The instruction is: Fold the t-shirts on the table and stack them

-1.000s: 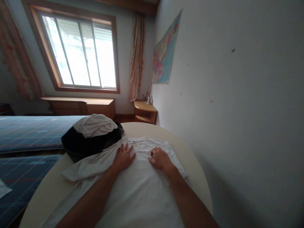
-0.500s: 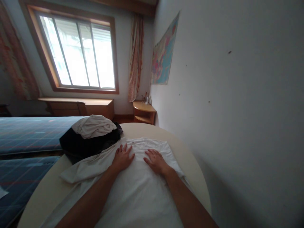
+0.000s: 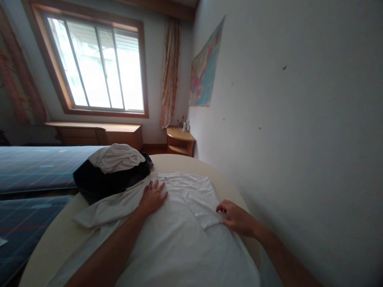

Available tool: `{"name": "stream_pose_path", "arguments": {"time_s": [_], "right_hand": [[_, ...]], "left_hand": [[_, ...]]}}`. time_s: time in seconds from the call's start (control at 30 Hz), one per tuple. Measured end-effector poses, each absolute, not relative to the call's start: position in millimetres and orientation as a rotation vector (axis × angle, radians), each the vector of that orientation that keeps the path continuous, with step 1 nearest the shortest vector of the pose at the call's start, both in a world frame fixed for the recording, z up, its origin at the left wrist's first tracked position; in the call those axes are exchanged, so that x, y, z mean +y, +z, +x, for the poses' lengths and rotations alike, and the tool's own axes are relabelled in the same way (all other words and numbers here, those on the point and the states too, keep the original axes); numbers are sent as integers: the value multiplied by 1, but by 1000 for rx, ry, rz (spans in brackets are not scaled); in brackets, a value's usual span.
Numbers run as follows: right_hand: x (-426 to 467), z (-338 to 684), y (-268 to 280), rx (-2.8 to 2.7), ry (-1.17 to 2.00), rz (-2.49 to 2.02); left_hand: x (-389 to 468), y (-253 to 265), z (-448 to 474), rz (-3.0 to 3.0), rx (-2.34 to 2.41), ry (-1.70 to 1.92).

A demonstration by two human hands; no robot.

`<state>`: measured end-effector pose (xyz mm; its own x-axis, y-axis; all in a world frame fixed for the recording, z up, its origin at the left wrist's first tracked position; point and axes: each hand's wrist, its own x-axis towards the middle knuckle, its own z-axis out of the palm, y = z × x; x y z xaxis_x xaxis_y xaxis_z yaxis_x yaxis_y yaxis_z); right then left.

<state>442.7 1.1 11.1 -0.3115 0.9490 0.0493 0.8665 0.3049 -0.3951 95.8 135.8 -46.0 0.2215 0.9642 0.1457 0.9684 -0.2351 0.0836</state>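
A white T-shirt (image 3: 182, 247) lies spread over a round cream table (image 3: 179, 159), its neck end away from me. My left hand (image 3: 154, 197) rests flat on the upper left of the shirt, fingers spread, pressing lightly with nothing gripped. Over at the right sleeve (image 3: 206, 209), which lies folded inward across the shirt, my right hand (image 3: 236, 217) is by the cuff. Its fingers are loosely curled, with a gap between thumb and fingertips. Whether the fingertips touch the cloth is hard to make out.
A heap of dark clothing (image 3: 104, 179) topped by a crumpled whitish garment (image 3: 119, 157) sits at the table's back left. Blue plaid mattresses (image 3: 38, 167) adjoin on the left. The white wall (image 3: 284, 159) runs close along the right. A desk (image 3: 119, 129) stands below the window.
My right hand has left the upper middle of the shirt and moved right to the sleeve cuff, its fingers curling. My left hand stays on the shirt.
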Motion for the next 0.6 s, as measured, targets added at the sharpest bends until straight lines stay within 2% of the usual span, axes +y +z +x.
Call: {"name": "stream_pose_path", "arguments": {"time_s": [0.23, 0.47, 0.6], "right_hand": [[-16, 451, 1, -2370, 266, -1666], [-20, 440, 13, -2507, -184, -1847], [-13, 409, 23, -2435, -115, -1758]], "left_hand": [[137, -48, 96, -2442, -1927, -247], [139, -48, 97, -2452, -1953, -230], [138, -47, 97, -2455, -1952, -246]]}}
